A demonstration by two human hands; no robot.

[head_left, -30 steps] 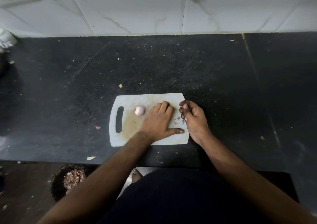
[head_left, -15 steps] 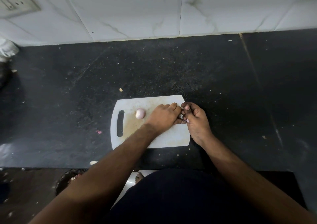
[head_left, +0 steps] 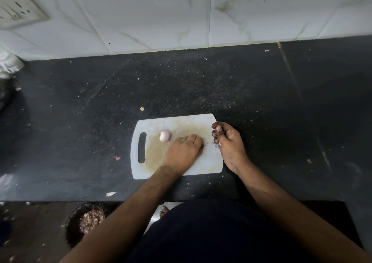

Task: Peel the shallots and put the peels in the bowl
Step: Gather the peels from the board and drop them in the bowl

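Note:
A white cutting board [head_left: 201, 121] lies on the black counter. One peeled, pale pink shallot [head_left: 165, 136] rests on it near the handle slot. My left hand [head_left: 184, 152] lies knuckles-up on the board just right of the shallot, apart from it, with its fingers curled under; anything beneath them is hidden. My right hand [head_left: 229, 144] hovers at the board's right edge, its fingers pinched on small shallot peels [head_left: 217, 146]. A dark bowl [head_left: 72, 222] holding a heap of peels sits low at the bottom left, beyond the counter's front edge.
Small scraps dot the black counter [head_left: 261, 101], among them a pink bit [head_left: 117, 158] left of the board. A white tiled wall with a socket plate [head_left: 18, 13] runs along the back. A white crumpled thing [head_left: 8, 65] sits at the far left.
My left hand lay flat on the board, then reached to my right hand's fingertips; now it has drawn back left with fingers curled. My right hand has barely moved.

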